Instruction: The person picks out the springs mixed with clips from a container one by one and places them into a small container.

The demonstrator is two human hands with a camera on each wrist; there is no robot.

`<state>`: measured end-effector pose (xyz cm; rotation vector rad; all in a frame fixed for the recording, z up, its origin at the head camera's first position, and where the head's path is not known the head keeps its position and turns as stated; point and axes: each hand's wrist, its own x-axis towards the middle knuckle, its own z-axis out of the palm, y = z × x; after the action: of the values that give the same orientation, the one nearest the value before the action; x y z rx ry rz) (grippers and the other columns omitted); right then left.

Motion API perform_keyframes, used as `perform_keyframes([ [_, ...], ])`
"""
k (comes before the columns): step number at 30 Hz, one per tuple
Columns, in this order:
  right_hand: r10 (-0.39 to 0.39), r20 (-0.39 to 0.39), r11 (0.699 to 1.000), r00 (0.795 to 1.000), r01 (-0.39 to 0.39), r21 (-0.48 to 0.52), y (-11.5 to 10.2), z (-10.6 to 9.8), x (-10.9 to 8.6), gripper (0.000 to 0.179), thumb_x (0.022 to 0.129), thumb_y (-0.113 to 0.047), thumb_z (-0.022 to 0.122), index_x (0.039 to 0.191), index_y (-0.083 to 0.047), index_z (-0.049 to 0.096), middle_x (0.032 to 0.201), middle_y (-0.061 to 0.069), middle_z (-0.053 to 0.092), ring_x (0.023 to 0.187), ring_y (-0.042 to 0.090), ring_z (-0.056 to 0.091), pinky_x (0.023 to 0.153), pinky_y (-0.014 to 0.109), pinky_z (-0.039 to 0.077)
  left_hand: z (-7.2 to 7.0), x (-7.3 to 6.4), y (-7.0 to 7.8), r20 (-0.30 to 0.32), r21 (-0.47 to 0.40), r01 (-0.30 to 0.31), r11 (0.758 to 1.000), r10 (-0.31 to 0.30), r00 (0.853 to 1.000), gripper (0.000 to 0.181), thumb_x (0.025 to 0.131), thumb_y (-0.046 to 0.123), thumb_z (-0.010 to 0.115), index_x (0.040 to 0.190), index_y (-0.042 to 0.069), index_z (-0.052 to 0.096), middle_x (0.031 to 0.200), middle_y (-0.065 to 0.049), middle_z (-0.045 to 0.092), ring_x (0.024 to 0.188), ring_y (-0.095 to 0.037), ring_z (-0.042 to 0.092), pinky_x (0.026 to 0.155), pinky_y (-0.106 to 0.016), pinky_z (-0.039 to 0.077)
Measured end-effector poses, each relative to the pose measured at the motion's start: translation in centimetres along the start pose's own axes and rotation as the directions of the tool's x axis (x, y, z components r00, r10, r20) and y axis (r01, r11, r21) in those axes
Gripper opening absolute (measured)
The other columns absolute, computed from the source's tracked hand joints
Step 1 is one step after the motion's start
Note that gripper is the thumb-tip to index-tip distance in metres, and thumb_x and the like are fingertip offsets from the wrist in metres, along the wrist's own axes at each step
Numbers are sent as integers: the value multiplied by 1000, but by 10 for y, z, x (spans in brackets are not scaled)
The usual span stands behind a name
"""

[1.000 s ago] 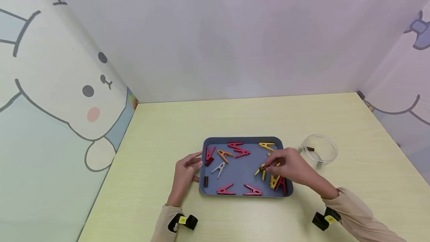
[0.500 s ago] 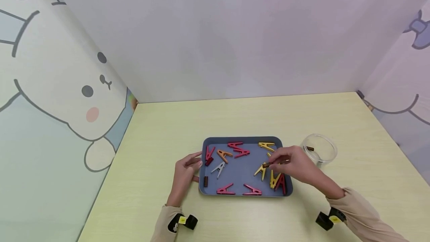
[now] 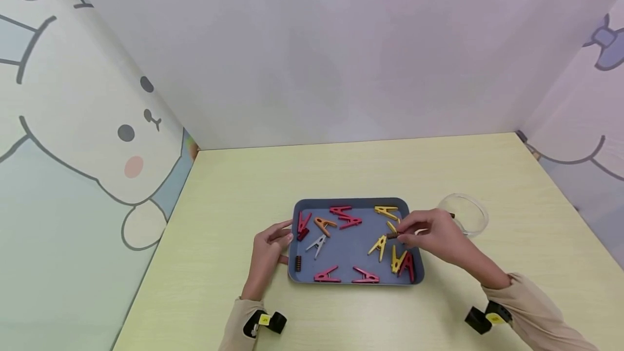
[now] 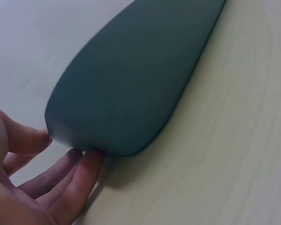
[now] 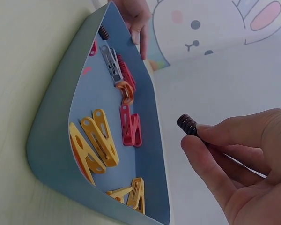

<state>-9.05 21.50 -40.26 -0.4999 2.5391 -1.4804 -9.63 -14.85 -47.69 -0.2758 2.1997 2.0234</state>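
Note:
A small dark coil spring is pinched between the thumb and index finger of my right hand. That hand is over the right side of a blue-grey tray. My left hand holds the tray's left end, its fingertips on the outer wall in the left wrist view. Inside lie several plastic clips: yellow clips at the right, red clips, an orange clip and a grey clip. Another coil spring lies near the tray's lower left corner.
A clear round dish stands right of the tray, partly hidden behind my right hand. A dark spring shows at its left side. The pale wooden table meets a white wall at the back.
My right hand, with the spring, has shifted slightly right and up from the yellow clips. It covers more of the clear dish. The left hand has stayed at the tray.

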Motion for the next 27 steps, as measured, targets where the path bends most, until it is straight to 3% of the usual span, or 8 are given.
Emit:
perform_keyframes([
  [2,15,-3,1000,1000,-15,-6,0,-2,0,7,80,-10,76,86,-11,72,84,1,68,74,13,65,60,28,58,0,4,-8,-8,-5,-4,1000,4,1000,35,87,4,64,120,13,67,107,-19,64,87,-29,65,51,-43,57],
  [16,46,-25,999,999,-46,19,-6,-13,-5,10,80,-10,75,89,-9,72,85,3,69,72,21,66,61,37,59,0,3,-8,-28,6,-19,1000,19,999,34,86,4,65,117,17,69,105,-15,65,88,-26,65,50,-42,57],
  [27,60,-39,997,997,-59,44,-10,-19,-9,13,81,-7,73,94,-5,71,86,6,70,73,25,68,61,34,58,1,2,-6,-28,17,-16,1000,17,999,34,86,5,64,118,17,68,106,-15,65,89,-26,65,49,-42,57],
])
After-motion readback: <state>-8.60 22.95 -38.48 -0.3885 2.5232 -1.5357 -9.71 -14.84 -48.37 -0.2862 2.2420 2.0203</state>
